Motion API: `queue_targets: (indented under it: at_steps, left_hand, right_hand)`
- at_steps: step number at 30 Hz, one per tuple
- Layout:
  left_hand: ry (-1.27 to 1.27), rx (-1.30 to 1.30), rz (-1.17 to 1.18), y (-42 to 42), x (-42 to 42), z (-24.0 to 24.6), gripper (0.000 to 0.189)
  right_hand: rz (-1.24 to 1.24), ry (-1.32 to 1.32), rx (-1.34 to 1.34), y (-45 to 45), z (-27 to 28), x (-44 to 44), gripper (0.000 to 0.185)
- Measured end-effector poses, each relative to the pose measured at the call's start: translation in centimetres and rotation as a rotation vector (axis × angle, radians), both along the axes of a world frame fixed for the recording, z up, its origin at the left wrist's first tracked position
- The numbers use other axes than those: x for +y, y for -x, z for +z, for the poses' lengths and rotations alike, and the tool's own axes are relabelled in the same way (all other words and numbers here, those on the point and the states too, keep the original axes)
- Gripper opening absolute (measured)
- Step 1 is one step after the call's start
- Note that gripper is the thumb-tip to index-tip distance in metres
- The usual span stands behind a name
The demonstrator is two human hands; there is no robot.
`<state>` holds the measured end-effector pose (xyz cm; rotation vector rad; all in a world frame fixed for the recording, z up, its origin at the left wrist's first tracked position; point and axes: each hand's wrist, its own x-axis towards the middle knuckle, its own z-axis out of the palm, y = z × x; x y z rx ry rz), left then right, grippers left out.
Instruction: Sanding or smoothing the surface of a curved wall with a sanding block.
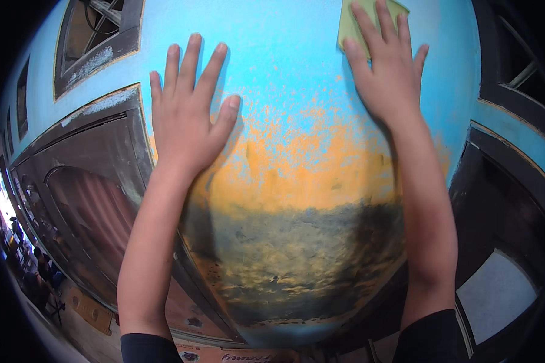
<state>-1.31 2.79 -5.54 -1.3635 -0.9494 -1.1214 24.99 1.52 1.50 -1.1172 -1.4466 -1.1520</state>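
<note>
Before me rises a painted wall (295, 59), bright blue above, flaking to orange lower down, with a dark, rough, stained band (295, 254) near its foot. My left hand (186, 113) lies against the blue part with its fingers spread and nothing in it. Higher up and to the right, my right hand (386, 68) presses a thin yellow-green sheet (349, 25) to the wall under its fingers. The sheet has straight edges and looks like sandpaper or a cloth; which one I cannot tell. Its top edge is partly cut off by the picture.
On the left are a dark wooden door (131, 159) with a reddish-brown curtain (95, 204) and a window frame (131, 43) above it. Another dark window frame (490, 86) and a pale panel (497, 297) are at right. A person (45, 267) sits far left near a wooden chair (91, 313).
</note>
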Motion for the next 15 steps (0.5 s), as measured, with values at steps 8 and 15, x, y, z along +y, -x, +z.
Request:
queue_targets:
  at_steps: [8,15]
  left_hand:
    - [0.154,-0.008,0.022,1.0,-1.0,-5.6,0.062]
    - [0.207,-0.035,-0.031,1.9,-0.9,-10.5,0.066]
  right_hand:
    - [0.005,-0.161,-0.102,-0.7,-2.8,2.8,0.053]
    - [0.083,0.146,-0.189,0.4,-14.6,0.7,0.059]
